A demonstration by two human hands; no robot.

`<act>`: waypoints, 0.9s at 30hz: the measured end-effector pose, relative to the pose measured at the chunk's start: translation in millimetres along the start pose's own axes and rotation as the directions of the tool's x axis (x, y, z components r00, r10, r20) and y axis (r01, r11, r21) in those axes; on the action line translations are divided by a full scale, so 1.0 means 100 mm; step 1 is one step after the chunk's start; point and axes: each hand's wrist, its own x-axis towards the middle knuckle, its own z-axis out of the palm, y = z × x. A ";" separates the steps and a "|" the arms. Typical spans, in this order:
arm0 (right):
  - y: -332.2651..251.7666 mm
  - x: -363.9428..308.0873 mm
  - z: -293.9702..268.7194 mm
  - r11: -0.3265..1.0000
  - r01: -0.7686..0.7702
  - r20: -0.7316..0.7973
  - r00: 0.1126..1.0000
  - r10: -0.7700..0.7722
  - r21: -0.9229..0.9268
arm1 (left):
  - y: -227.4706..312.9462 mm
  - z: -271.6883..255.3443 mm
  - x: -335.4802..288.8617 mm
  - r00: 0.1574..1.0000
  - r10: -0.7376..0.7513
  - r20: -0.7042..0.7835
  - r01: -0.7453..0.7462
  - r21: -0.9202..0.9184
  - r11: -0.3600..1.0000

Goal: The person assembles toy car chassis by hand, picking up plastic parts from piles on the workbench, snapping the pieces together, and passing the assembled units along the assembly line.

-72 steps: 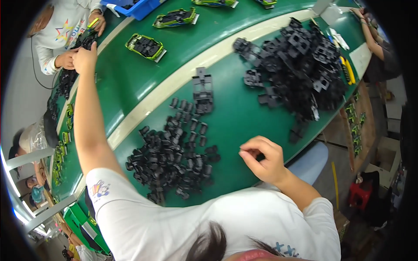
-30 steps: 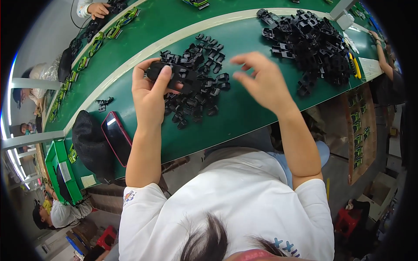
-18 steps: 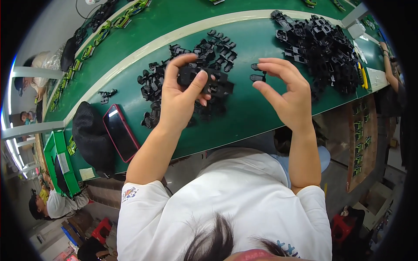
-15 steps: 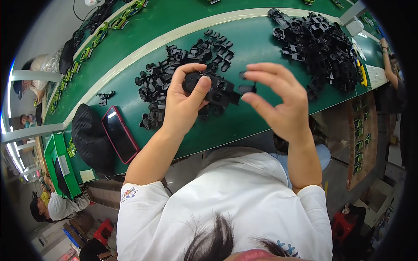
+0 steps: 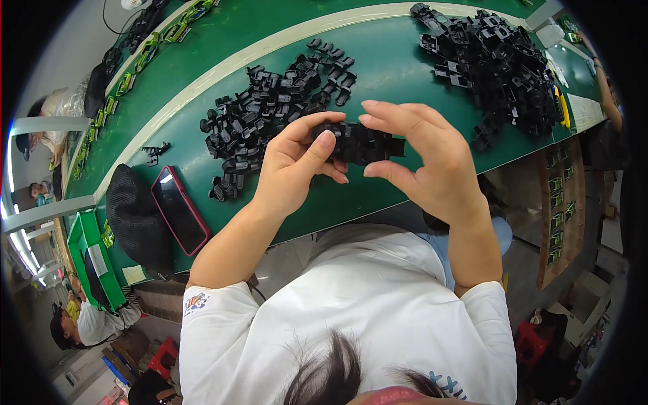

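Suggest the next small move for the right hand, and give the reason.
The right hand should probably close gently on the black part to steady it: its thumb is on the near side and its fingers on the far side, while the left hand grips the part's left end. Whether the right hand touches it is unclear.

1. Blue, letter-like characters (image 5: 442, 383) are printed across the chest of the white fabric T-shirt (image 5: 290, 324), near the lower edge of the view.
2. A small multicoloured print (image 5: 196, 303) is carried on the left sleeve of that shirt; any lettering within it is too small to be read.
3. A white rectangular label (image 5: 98, 260) is seen at the green plastic crate (image 5: 102, 233); its content cannot be read.
4. On the white paper sheet (image 5: 586, 113) at the right of the green tabletop (image 5: 385, 74), no writing can be made out.
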 end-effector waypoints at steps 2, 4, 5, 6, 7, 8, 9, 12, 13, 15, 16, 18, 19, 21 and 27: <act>0.05 -0.03 -0.01 0.997 -0.034 -0.022 0.999 0.036 0.066 | -0.01 0.00 0.00 0.999 -0.019 0.027 0.019 -0.030 0.999; 0.08 -0.06 0.00 0.989 -0.065 -0.041 0.997 0.071 0.136 | -0.01 0.00 -0.01 1.000 0.005 0.029 -0.004 -0.028 1.000; 0.08 -0.08 0.02 1.000 -0.017 -0.038 0.999 0.017 -0.003 | -0.03 0.01 -0.01 1.000 0.002 0.030 -0.001 -0.029 1.000; 0.08 -0.10 0.03 0.989 0.032 -0.028 0.999 -0.036 -0.143 | -0.04 0.02 -0.01 1.000 0.025 0.015 -0.025 0.032 0.999; 0.08 -0.11 0.07 0.986 0.066 -0.017 0.997 -0.069 -0.154 | -0.05 0.03 -0.01 0.999 0.049 0.001 -0.049 0.093 0.994; 0.09 -0.11 0.05 0.986 0.062 -0.018 0.998 -0.065 -0.155 | -0.03 0.03 -0.01 0.999 0.045 0.004 -0.046 0.093 0.995; 0.13 -0.10 0.04 0.999 0.016 -0.027 1.000 -0.017 -0.029 | -0.01 0.02 -0.01 1.000 0.004 0.027 -0.003 -0.024 1.000; 0.10 -0.08 0.05 0.985 -0.045 -0.064 0.996 0.057 0.169 | -0.02 0.06 -0.02 1.000 0.001 0.031 0.003 -0.111 0.994; 0.08 -0.08 0.06 0.969 -0.056 -0.097 0.992 0.082 0.239 | -0.02 0.07 -0.02 0.999 0.038 0.007 -0.037 -0.082 0.996; 0.14 -0.18 0.05 0.857 -0.235 -0.112 0.942 0.317 0.458 | -0.04 0.06 0.00 0.998 0.069 -0.006 -0.069 -0.067 0.995; 0.17 -0.22 0.04 0.664 -0.366 -0.069 0.843 0.533 0.652 | -0.05 0.05 0.00 0.995 0.101 -0.020 -0.102 -0.051 0.993; 0.18 -0.22 0.03 0.585 -0.408 -0.031 0.802 0.596 0.701 | -0.07 0.04 0.00 0.995 0.102 -0.008 -0.103 -0.036 0.994; 0.18 -0.23 0.03 0.552 -0.459 0.042 0.793 0.607 0.696 | -0.08 0.04 0.00 0.995 0.104 0.007 -0.104 -0.021 0.994; 0.21 -0.26 0.07 0.512 -0.477 0.108 0.798 0.593 0.715 | -0.09 0.06 -0.01 0.995 0.102 0.010 -0.102 -0.008 0.995; 0.15 -0.24 0.10 0.749 -0.376 -0.141 0.840 0.524 0.546 | -0.05 0.06 0.00 0.999 0.050 0.016 -0.049 -0.060 0.997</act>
